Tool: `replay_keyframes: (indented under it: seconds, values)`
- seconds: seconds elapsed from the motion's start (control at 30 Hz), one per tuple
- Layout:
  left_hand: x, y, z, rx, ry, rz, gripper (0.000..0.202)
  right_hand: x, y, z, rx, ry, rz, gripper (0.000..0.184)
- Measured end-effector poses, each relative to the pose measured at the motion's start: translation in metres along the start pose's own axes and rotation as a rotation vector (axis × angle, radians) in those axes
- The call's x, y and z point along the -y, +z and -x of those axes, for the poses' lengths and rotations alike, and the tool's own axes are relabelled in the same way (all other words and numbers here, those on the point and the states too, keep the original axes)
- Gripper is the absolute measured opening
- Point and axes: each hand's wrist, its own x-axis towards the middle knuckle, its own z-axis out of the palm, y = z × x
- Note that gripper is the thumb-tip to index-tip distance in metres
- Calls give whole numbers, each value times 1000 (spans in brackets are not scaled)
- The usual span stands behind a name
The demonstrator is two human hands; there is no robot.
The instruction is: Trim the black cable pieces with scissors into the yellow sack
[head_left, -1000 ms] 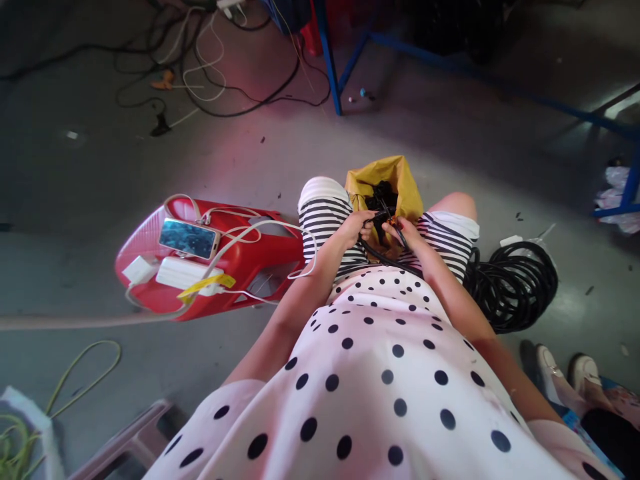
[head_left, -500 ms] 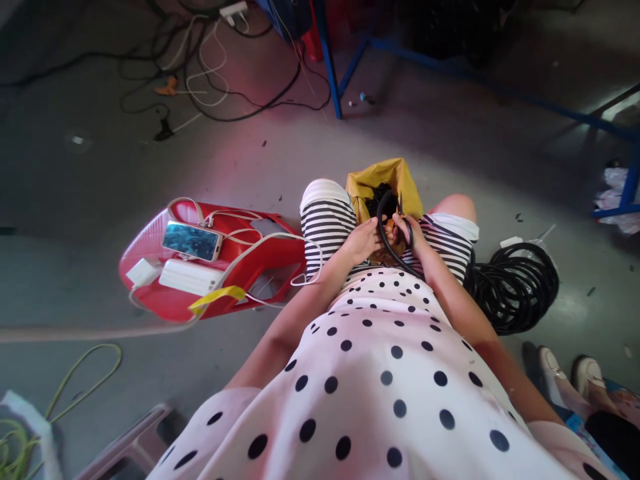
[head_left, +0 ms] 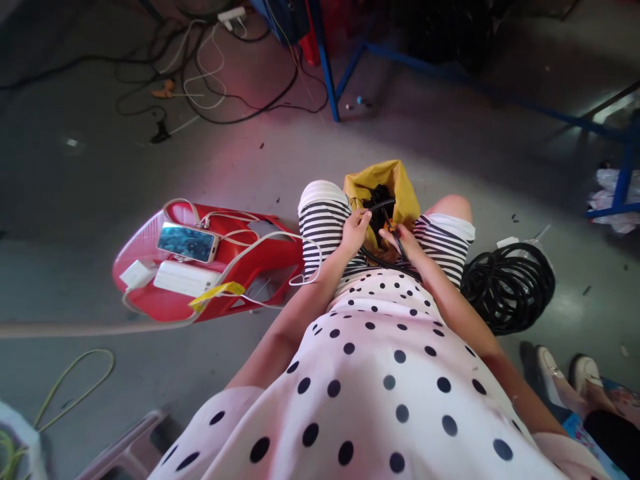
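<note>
Overall: no text, brand or number can be read.
Pale-edged rectangular phone with a blue-lit screen point(head_left: 187, 241), left of the frame: screen writing too small to tell.
White oblong power bank point(head_left: 183, 277), just below the phone: tiny dark marks at its right end, unreadable.
Thin yellow strip point(head_left: 217, 293), left of centre: blurred.
Thick black cable point(head_left: 383, 205), centre: print unreadable.

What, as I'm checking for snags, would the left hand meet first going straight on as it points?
Beyond the black cable it holds, the left hand would probably meet the yellow bag first, at its open mouth; depth is unclear, so it might pass above the rim.
</note>
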Motion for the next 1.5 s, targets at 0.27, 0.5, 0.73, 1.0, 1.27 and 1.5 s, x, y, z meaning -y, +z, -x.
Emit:
replay_keyframes:
  seconds: [0.27, 0.5, 0.73, 1.0, 1.27, 1.5]
  values:
    - [13, -5, -6, 22, 97, -227, 16, -5, 4, -4, 33, 4, 53, 64]
    - [17, -5, -6, 98, 125, -356, 22, -6, 3, -7, 19, 56, -24, 61]
    - [20, -8, -10, 207, 136, -462, 24, -8, 5, -17, 67, 108, -53, 66]
    - [23, -21, -21, 220, 159, -394, 32, -9, 1, -18, 43, -3, 53, 75]
    - [25, -29, -27, 385, 78, -435, 32, -8, -4, -22, 120, -12, 38, 75]
    - [21, -23, -25, 304, -79, -286, 35, -10, 0, -22, 11, 11, 108, 77]
